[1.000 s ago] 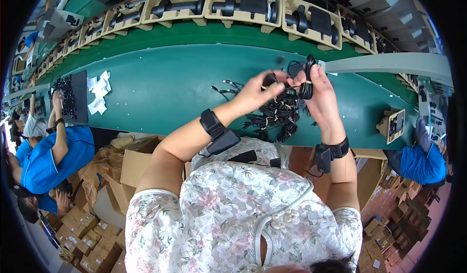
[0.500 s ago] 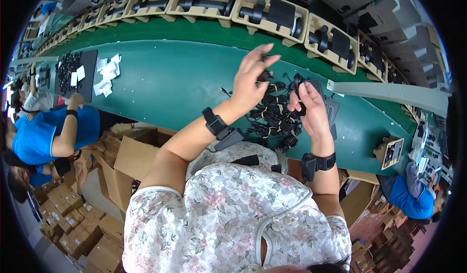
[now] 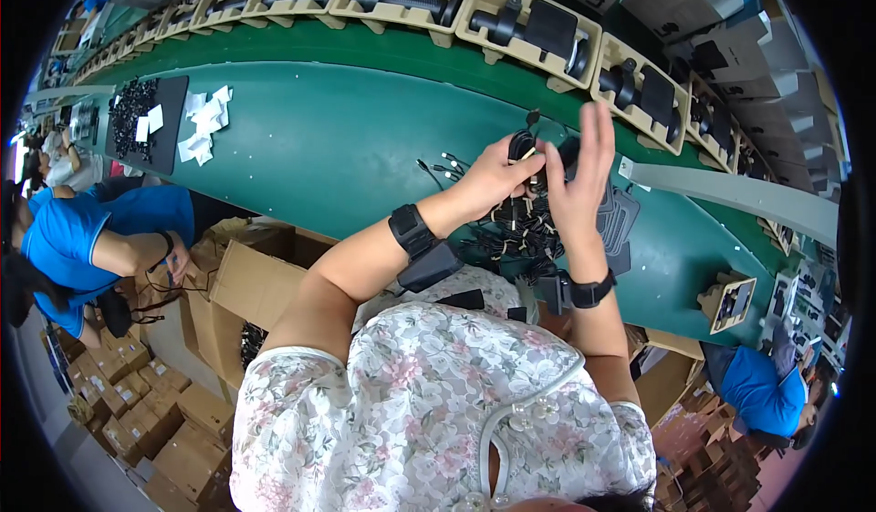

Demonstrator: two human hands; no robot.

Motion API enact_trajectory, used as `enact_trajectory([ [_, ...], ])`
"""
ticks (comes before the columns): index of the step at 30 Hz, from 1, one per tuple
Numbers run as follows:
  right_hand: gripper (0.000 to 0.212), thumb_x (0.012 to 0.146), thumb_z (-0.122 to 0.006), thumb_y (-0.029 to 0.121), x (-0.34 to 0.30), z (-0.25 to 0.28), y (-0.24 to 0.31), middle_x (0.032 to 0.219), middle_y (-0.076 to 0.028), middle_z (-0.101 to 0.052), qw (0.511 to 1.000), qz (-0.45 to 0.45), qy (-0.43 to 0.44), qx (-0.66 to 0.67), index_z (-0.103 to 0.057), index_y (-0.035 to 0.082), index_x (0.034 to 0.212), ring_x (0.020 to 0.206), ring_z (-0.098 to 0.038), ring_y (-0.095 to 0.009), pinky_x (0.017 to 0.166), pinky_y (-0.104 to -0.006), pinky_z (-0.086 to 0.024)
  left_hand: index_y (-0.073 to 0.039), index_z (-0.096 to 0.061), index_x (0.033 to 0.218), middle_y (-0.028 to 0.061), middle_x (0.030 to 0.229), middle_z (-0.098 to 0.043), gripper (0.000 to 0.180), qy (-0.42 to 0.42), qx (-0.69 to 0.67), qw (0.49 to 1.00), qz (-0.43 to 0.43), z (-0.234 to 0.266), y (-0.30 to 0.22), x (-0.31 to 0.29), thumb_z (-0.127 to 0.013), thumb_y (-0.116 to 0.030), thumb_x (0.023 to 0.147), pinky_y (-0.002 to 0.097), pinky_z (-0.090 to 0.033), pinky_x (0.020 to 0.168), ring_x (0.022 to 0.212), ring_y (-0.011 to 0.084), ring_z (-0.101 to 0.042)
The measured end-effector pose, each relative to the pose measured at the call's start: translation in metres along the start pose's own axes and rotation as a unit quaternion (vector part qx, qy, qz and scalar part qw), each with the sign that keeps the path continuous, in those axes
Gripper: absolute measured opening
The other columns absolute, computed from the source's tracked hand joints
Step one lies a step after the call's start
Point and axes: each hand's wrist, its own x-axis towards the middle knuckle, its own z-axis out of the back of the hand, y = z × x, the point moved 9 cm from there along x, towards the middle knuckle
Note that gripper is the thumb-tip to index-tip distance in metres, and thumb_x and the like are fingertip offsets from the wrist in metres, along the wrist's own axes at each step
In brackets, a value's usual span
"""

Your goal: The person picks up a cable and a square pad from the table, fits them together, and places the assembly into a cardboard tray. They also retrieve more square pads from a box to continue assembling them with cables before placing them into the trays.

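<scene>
"What is hidden near the hands?"

"The fingers of the left hand [image 3: 493,183] cover part of a cable bundle [image 3: 520,145]; a dark thing [image 3: 570,151] shows only between the thumb and fingers of the right hand [image 3: 578,188], its kind impossible to tell; the right wrist blocks some of the cable pile [image 3: 516,234]."

"And farther out?"

"The dark rim cuts off a blue-shirted co-worker [image 3: 68,234] at far left; the lower edge crops the wearer's floral shirt [image 3: 429,402] and hair [image 3: 630,496]; the shirt hides part of a carton [image 3: 255,284], its dark contents [image 3: 251,340] too small to identify; the farthest trays [image 3: 123,45] are too tiny to read."
</scene>
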Motion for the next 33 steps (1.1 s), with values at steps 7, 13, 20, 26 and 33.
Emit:
enact_trajectory([
  [7,0.049,0.076,-0.063,0.028,-0.027,-0.013,0.019,0.099,-0.014,-0.058,0.951,0.144,0.27,-0.041,-0.049,0.004,0.117,0.093,-0.055,-0.03,0.084,-0.041,-0.042,-0.006,-0.053,0.1,-0.0003,0.078,-0.054,0.019,0.097,0.026,0.99,0.098,0.0,0.014,-0.005,-0.056,-0.021,0.088,0.0181,-0.04,0.049,0.061,0.0062,-0.049],
  [13,0.037,0.076,-0.064,0.03,-0.033,-0.007,-0.005,0.089,-0.012,-0.062,0.931,0.064,0.36,0.002,-0.058,0.005,0.102,0.078,-0.06,-0.028,0.066,-0.0364,-0.047,-0.003,-0.05,0.096,0.0036,0.077,-0.054,0.02,0.041,-0.052,0.99,0.123,0.003,0.025,0.005,-0.056,-0.02,0.088,0.0198,-0.042,0.05,0.061,0.0101,-0.052],
  [20,0.033,0.086,-0.052,0.037,0.058,0.062,-0.113,0.071,-0.014,-0.062,0.967,-0.131,0.093,-0.197,-0.063,0.006,0.094,0.064,-0.062,-0.025,0.059,-0.0335,-0.046,-0.004,-0.046,0.09,0.0054,0.071,-0.053,0.013,-0.063,-0.031,0.997,0.036,0.038,0.018,0.007,-0.053,-0.015,0.089,0.0248,-0.042,0.049,0.057,0.0134,-0.052],
  [26,0.042,0.085,-0.047,0.045,0.096,0.052,-0.211,0.08,-0.016,-0.063,0.904,-0.258,0.148,-0.308,-0.063,0.007,0.097,0.079,-0.062,-0.03,0.069,-0.0376,-0.047,-0.002,-0.046,0.104,0.0048,0.076,-0.053,0.023,-0.08,-0.021,0.996,0.041,0.064,0.032,-0.004,-0.054,-0.017,0.089,0.0248,-0.04,0.054,0.061,0.0125,-0.051],
  [33,0.046,0.084,-0.046,0.044,0.12,0.009,-0.243,0.1,-0.022,-0.06,0.842,-0.211,0.264,-0.421,-0.06,0.002,0.098,0.096,-0.056,-0.037,0.081,-0.0447,-0.045,-0.001,-0.041,0.115,0.0042,0.075,-0.053,0.032,-0.116,-0.022,0.991,0.063,0.084,0.044,-0.027,-0.053,-0.017,0.089,0.0235,-0.038,0.053,0.06,0.0106,-0.048],
])
